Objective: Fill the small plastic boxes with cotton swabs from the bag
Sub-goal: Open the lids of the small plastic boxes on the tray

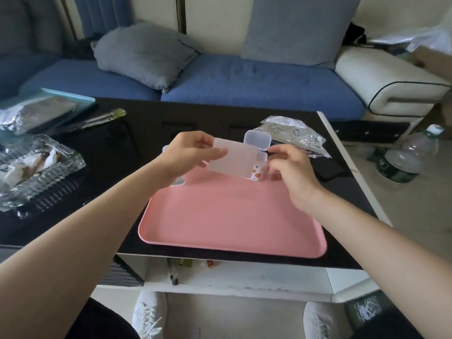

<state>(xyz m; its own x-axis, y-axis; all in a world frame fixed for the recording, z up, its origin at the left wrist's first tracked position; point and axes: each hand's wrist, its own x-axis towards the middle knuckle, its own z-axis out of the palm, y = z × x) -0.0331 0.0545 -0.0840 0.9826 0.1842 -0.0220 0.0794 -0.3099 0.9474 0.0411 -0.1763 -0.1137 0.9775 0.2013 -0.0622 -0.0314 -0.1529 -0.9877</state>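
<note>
We hold a frosted plastic box [231,159] above the far end of the pink tray [220,223], our left hand [189,157] gripping its left end; our right hand [291,172] curls at its right end, grip unclear; the bag [293,137] lies on the table [146,123] beyond.

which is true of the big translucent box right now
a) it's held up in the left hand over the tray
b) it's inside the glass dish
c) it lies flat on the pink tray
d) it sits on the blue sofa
a: the left hand grips the translucent box by its left end, lifted above the pink tray, with the right hand close by its right end.
</note>
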